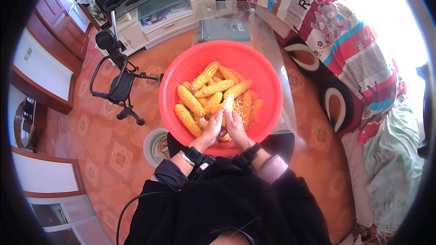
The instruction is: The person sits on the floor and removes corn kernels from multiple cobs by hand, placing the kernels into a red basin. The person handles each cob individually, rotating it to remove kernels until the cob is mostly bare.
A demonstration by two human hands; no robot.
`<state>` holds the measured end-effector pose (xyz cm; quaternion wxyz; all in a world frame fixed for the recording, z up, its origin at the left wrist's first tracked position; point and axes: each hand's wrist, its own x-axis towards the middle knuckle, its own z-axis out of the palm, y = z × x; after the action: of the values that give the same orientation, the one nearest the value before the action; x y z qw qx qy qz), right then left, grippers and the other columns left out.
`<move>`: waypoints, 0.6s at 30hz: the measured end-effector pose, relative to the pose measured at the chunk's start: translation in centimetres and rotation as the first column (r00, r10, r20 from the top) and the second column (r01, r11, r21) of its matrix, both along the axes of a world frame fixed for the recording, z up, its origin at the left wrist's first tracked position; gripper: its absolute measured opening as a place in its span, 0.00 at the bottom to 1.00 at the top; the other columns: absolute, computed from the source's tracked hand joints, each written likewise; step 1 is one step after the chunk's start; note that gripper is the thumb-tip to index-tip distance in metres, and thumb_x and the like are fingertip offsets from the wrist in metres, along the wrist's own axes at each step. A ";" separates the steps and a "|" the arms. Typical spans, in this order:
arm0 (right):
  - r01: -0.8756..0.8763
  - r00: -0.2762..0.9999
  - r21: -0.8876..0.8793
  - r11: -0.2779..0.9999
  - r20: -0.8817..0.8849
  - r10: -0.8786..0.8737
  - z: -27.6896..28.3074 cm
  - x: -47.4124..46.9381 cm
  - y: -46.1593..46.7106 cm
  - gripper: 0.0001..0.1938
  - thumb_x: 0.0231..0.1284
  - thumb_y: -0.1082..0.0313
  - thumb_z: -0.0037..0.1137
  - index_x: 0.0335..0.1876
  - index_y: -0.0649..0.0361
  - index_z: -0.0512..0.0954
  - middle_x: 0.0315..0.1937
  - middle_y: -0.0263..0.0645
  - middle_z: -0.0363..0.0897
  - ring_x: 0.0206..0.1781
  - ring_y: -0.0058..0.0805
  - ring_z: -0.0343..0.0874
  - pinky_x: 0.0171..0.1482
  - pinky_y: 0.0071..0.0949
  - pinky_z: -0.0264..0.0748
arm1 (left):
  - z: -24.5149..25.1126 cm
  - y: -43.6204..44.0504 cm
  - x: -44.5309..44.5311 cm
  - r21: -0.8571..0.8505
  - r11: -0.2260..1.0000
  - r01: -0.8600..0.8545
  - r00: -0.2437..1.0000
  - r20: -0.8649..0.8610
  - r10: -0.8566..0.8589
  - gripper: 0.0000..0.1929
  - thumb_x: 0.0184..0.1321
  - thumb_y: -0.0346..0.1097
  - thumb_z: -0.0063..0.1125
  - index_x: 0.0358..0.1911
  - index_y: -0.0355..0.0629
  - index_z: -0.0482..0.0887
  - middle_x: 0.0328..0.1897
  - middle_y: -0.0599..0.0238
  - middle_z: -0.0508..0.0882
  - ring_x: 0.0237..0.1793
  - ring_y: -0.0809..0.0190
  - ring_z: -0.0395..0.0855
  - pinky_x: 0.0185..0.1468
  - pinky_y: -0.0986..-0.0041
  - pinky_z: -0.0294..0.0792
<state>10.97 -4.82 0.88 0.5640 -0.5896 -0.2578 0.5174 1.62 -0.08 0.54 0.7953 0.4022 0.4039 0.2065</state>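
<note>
A large red plastic basin (pixel 262 64) sits before me, holding several ears of dried yellow corn (pixel 190 99) with loose kernels (pixel 241 107) among them. Over its near half, both hands grip one partly shelled ear of corn (pixel 229 101). Its far end points away from me and shows pale, bare cob. My left hand (pixel 213 126) wraps the ear from the left side, and my right hand (pixel 235 125) presses on it from the right with the thumb along the top. The lower end of that ear is mostly hidden by my fingers.
A striped bucket (pixel 153 143) with bare cobs stands on the floor at my left. Beyond the basin is a glass table (pixel 262 23) bearing a dark flat box (pixel 223 30). A black wheeled chair (pixel 119 86) stands left; a covered sofa (pixel 337 37) lines the right.
</note>
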 end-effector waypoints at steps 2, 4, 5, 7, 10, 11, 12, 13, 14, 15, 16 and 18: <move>-0.029 0.998 0.035 0.999 -0.063 0.031 -0.1 0.1 0.0 0.18 0.67 0.54 0.40 0.44 0.65 0.65 0.21 0.39 0.72 0.14 0.26 0.74 0.17 0.22 0.70 | 0.3 0.2 -0.2 -0.039 0.999 -0.025 1.000 0.016 0.026 0.18 0.67 0.55 0.33 0.43 0.51 0.70 0.20 0.70 0.70 0.10 0.71 0.62 0.13 0.82 0.54; -0.036 0.979 0.086 0.996 -0.198 0.053 -0.1 0.2 -0.2 0.17 0.67 0.53 0.40 0.44 0.64 0.65 0.21 0.38 0.72 0.14 0.25 0.73 0.18 0.21 0.70 | 0.5 0.4 -0.3 -0.090 0.995 -0.040 0.999 0.030 0.043 0.18 0.67 0.55 0.33 0.43 0.51 0.70 0.20 0.70 0.70 0.12 0.71 0.64 0.14 0.82 0.55; -0.035 0.962 0.065 0.997 -0.268 0.051 -0.1 0.1 -0.2 0.17 0.67 0.53 0.40 0.44 0.63 0.65 0.20 0.38 0.71 0.14 0.24 0.72 0.19 0.21 0.70 | 0.7 0.5 -0.3 -0.128 0.990 -0.065 0.997 0.020 0.068 0.18 0.66 0.56 0.34 0.43 0.52 0.70 0.20 0.70 0.70 0.12 0.71 0.64 0.14 0.82 0.55; -0.060 0.959 0.155 0.986 -0.266 0.100 -0.1 0.0 -0.2 0.16 0.66 0.55 0.43 0.45 0.62 0.65 0.20 0.35 0.71 0.15 0.22 0.71 0.20 0.19 0.69 | 0.7 0.6 -0.1 -0.173 0.980 -0.103 0.992 0.059 0.114 0.19 0.66 0.57 0.34 0.43 0.52 0.71 0.20 0.71 0.71 0.13 0.71 0.65 0.15 0.82 0.56; -0.091 0.980 0.207 0.974 -0.153 0.124 -0.1 -0.3 -0.1 0.15 0.65 0.57 0.46 0.46 0.62 0.65 0.21 0.35 0.71 0.16 0.22 0.71 0.21 0.19 0.69 | 0.4 0.6 -0.2 -0.223 0.970 -0.100 0.990 0.072 0.118 0.19 0.66 0.57 0.34 0.43 0.52 0.71 0.19 0.72 0.71 0.13 0.71 0.65 0.15 0.81 0.57; -0.099 0.985 0.198 0.975 -0.121 0.124 -0.2 -0.4 -0.1 0.15 0.64 0.57 0.47 0.45 0.62 0.65 0.21 0.35 0.72 0.16 0.22 0.71 0.20 0.20 0.69 | 0.2 0.6 -0.4 -0.232 0.969 -0.084 0.992 0.075 0.104 0.19 0.66 0.57 0.34 0.43 0.52 0.72 0.19 0.73 0.71 0.13 0.71 0.65 0.15 0.81 0.57; -0.095 0.990 0.144 0.985 -0.085 0.108 -0.2 -0.4 -0.2 0.15 0.64 0.57 0.48 0.45 0.62 0.65 0.21 0.35 0.72 0.16 0.22 0.71 0.20 0.20 0.69 | 0.0 0.7 -0.5 -0.211 0.976 -0.059 0.993 0.089 0.079 0.19 0.66 0.57 0.34 0.42 0.52 0.72 0.19 0.74 0.71 0.13 0.71 0.65 0.15 0.81 0.57; -0.086 0.996 0.147 0.985 -0.012 0.088 -0.4 -0.4 -0.2 0.16 0.64 0.57 0.47 0.45 0.62 0.66 0.21 0.37 0.73 0.16 0.23 0.72 0.20 0.22 0.69 | -0.2 0.7 -0.5 -0.191 0.981 -0.034 0.993 0.103 0.055 0.19 0.66 0.57 0.34 0.42 0.52 0.72 0.19 0.74 0.71 0.13 0.71 0.65 0.15 0.81 0.56; -0.062 0.996 0.107 0.992 0.065 0.055 -0.5 -0.6 -0.2 0.16 0.64 0.56 0.46 0.44 0.63 0.66 0.21 0.38 0.74 0.17 0.25 0.73 0.20 0.23 0.70 | -0.3 0.7 -0.6 -0.170 0.985 -0.010 0.993 0.115 0.030 0.19 0.66 0.57 0.33 0.42 0.52 0.72 0.19 0.75 0.71 0.13 0.71 0.65 0.15 0.81 0.56; -0.041 0.992 0.087 0.995 0.124 0.030 -0.6 -0.8 -0.3 0.16 0.64 0.56 0.46 0.44 0.63 0.66 0.21 0.40 0.74 0.17 0.26 0.74 0.20 0.25 0.70 | -0.4 0.5 -0.6 -0.148 0.989 -0.009 0.993 0.113 0.026 0.19 0.66 0.57 0.33 0.42 0.52 0.72 0.18 0.75 0.71 0.13 0.71 0.65 0.15 0.81 0.56; -0.026 0.982 0.043 0.999 0.190 0.017 -0.8 -0.7 -0.2 0.16 0.64 0.55 0.44 0.43 0.64 0.67 0.21 0.42 0.75 0.17 0.28 0.75 0.20 0.27 0.70 | -0.5 0.3 -0.4 -0.125 0.992 -0.007 0.994 0.110 0.021 0.20 0.66 0.58 0.33 0.42 0.52 0.72 0.18 0.75 0.71 0.13 0.71 0.65 0.15 0.81 0.56; 0.011 0.965 -0.031 0.999 0.261 -0.003 -1.0 -0.6 0.1 0.17 0.65 0.54 0.41 0.41 0.65 0.68 0.20 0.46 0.75 0.18 0.32 0.76 0.20 0.30 0.70 | -0.4 0.1 -0.1 -0.125 0.992 -0.010 0.997 0.080 0.020 0.19 0.66 0.56 0.32 0.43 0.53 0.71 0.18 0.74 0.71 0.12 0.72 0.65 0.14 0.82 0.54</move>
<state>10.41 -4.70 -0.12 0.5174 -0.6626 -0.3192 0.4374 1.51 -0.01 0.12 0.8329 0.3401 0.3864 0.2031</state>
